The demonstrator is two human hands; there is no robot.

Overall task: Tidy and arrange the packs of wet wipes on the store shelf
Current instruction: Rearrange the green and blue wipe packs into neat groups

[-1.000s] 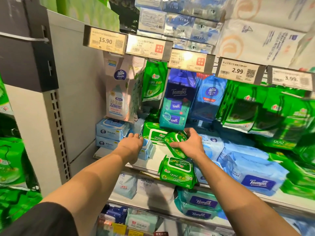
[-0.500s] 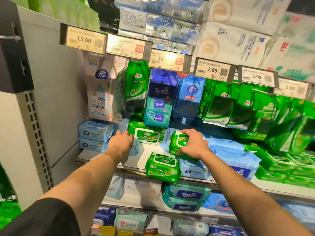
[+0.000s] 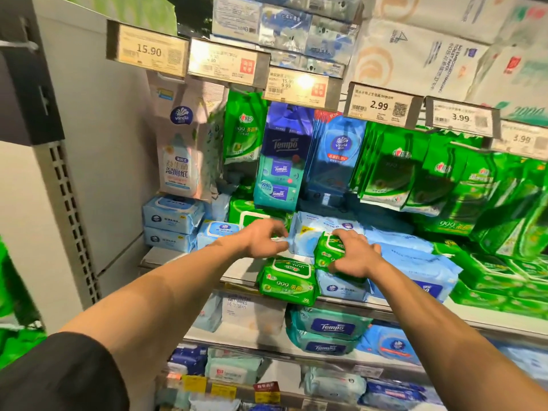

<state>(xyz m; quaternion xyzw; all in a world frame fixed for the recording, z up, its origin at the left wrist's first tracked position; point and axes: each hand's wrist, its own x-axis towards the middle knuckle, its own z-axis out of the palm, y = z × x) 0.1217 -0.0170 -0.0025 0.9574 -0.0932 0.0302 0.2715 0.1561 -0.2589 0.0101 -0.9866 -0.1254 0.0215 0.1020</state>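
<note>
Your right hand [image 3: 354,256] is curled over a small green plastic pack of wet wipes [image 3: 327,251], fingers wrapped around its top and right side, holding it on top of a pale blue wipes pack [image 3: 341,287] at the front of the grey metal store shelf [image 3: 237,272]. Your left hand [image 3: 261,240] reaches in at about nine o'clock from that green pack, its fingertips pinching the crinkled left edge of a large light blue soft pack [image 3: 308,235] that lies flat further back on the shelf. At seven o'clock from your right hand, a second green pack marked 999 with a white flip lid [image 3: 286,281] sits at the shelf's front edge, overhanging it slightly and touching the pale blue pack beside it. At ten o'clock from your left hand, two pale blue lidded packs [image 3: 172,223] are stacked one on the other against the white side panel [image 3: 98,173]. A big blue Tempo-branded soft pack [image 3: 421,271] lies at three o'clock from your right hand, with flat green packs [image 3: 489,280] beyond it. Above, hanging green sachets [image 3: 394,167] and a dark blue Tempo bundle [image 3: 283,155] dangle under a row of price tags [image 3: 381,105], with 15.90, 2.99 and 3.99 among the prices shown. Your left arm wears a black sleeve [image 3: 59,378].
</note>
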